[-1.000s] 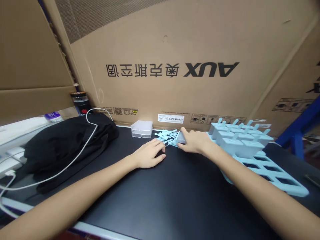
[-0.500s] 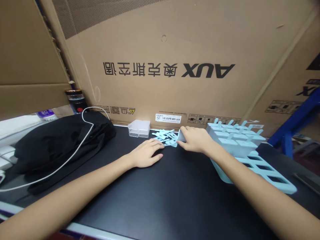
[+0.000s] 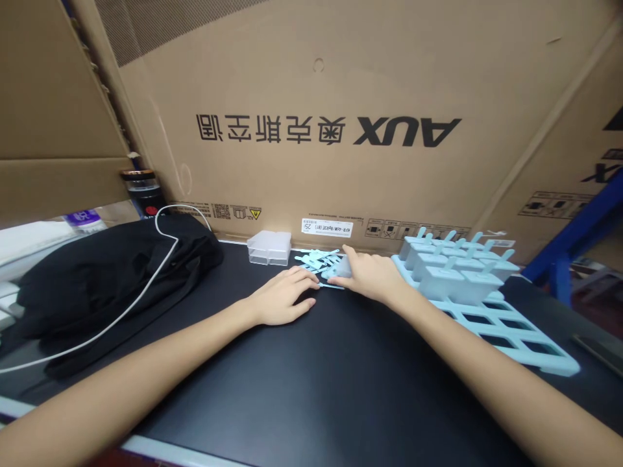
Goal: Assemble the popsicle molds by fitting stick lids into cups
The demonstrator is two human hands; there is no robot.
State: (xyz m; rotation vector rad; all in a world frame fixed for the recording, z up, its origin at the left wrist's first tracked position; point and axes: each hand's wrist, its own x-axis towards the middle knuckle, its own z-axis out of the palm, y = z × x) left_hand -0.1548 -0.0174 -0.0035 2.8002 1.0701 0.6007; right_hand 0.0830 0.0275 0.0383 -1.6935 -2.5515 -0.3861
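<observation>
A loose pile of light-blue plastic ice pop sticks (image 3: 318, 259) lies on the black table near the cardboard. My left hand (image 3: 282, 295) rests palm down in front of the pile, thumb apart and fingertips at the nearest sticks. My right hand (image 3: 372, 275) grips a pale, translucent ice pop mould cup (image 3: 343, 267) at the pile's right side. The fingers partly cover this cup, and it looks tilted. To the right, a light-blue mould rack (image 3: 520, 324) holds several filled-in slots at its back, where mould cups (image 3: 460, 269) stand with sticks pointing up.
A clear plastic box (image 3: 269, 248) sits left of the pile. Black cloth (image 3: 117, 279) with a white cable (image 3: 150, 285) over it takes up the left side. A dark bottle (image 3: 143, 193) stands behind. A large cardboard box (image 3: 292, 175) walls off the back; a blue post (image 3: 559, 279) rises at right.
My right hand has shifted slightly left and lower with the mould cup, which is now tilted more toward the sticks. My left hand stays nearly in place. The view has moved slightly.
</observation>
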